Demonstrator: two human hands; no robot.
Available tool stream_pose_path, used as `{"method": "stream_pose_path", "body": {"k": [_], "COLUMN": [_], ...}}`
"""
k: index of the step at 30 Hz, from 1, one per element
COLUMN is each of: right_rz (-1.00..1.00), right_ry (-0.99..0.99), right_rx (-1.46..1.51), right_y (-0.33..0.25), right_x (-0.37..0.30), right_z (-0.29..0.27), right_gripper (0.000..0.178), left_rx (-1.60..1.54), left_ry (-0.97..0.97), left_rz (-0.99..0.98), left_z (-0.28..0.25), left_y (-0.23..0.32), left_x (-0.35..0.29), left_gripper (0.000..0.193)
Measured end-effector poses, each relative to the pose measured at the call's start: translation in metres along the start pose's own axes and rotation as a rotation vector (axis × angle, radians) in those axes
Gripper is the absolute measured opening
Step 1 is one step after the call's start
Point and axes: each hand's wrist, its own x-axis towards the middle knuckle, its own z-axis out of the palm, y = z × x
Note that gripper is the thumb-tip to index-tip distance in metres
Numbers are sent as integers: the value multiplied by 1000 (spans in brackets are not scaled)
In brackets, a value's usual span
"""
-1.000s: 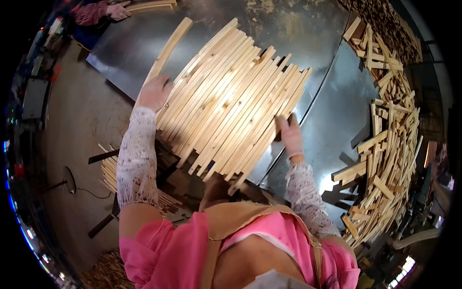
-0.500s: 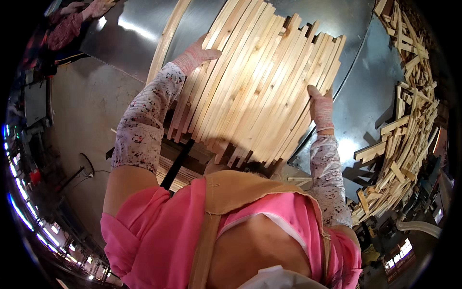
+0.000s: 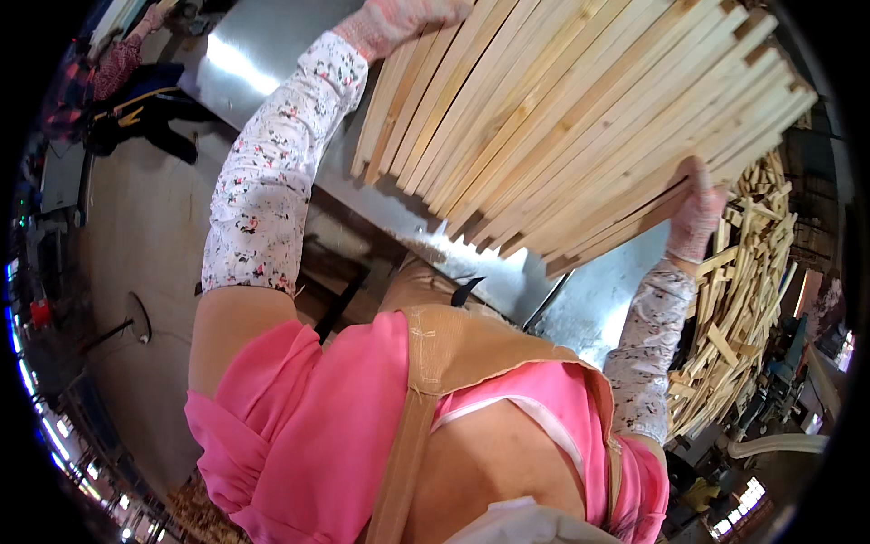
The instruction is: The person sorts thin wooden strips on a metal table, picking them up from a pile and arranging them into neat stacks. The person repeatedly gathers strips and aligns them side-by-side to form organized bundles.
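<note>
Between my two gloved hands is a wide bundle of pale wooden strips point(image 3: 535, 118), packed side by side with uneven ends. My left hand point(image 3: 399, 25) grips the bundle's left side near the top of the view. On the right side my right hand point(image 3: 698, 213) presses against the outer strips, its thumb over the top of them. The bundle stands above a shiny metal table point(image 3: 598, 281), and its far end runs close to the upper edge of the picture. The undersides of the strips and some of my fingertips are hidden.
A large heap of loose wooden offcuts point(image 3: 725, 344) lies at the right, beyond the table. Another person's gloved hand and sleeve point(image 3: 118, 68) show at the far upper left. On the floor at the left is a thin stand with a round top point(image 3: 138, 317).
Both hands have moved up and to the right with the bundle, which now looks larger and more slanted. The bare metal table shows where the bundle's near end was.
</note>
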Motion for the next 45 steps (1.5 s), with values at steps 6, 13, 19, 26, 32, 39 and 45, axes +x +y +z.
{"method": "stream_pose_path", "body": {"k": [6, 13, 19, 26, 32, 39, 45], "right_rz": [-295, 38, 110, -5, 554, 763, 763], "right_ry": [33, -314, -496, -793, -429, -299, -247], "right_rx": [-110, -800, -1102, -1430, -930, -670, -563], "right_y": [-85, 93, 155, 164, 158, 147, 165], "right_x": [57, -15, -118, -134, -204, -208, -222], "right_z": [-4, -46, -81, -90, -88, -60, -68], "right_gripper": [64, 54, 58, 62, 56, 61, 58], "left_rx": [151, -266, 148, 1071, 671, 935, 885], "left_ry": [-75, -140, -68, -250, -116, 230, 158], "left_rz": [-269, -289, -615, -881, -949, -900, -989], "left_z": [-56, -15, -2, 5, 39, 100, 76], "left_y": [35, -58, -81, -116, -78, -68, -93], "left_x": [73, -59, -157, -264, -256, -237, -209], "left_gripper": [70, 50, 55, 60, 54, 94, 82]}}
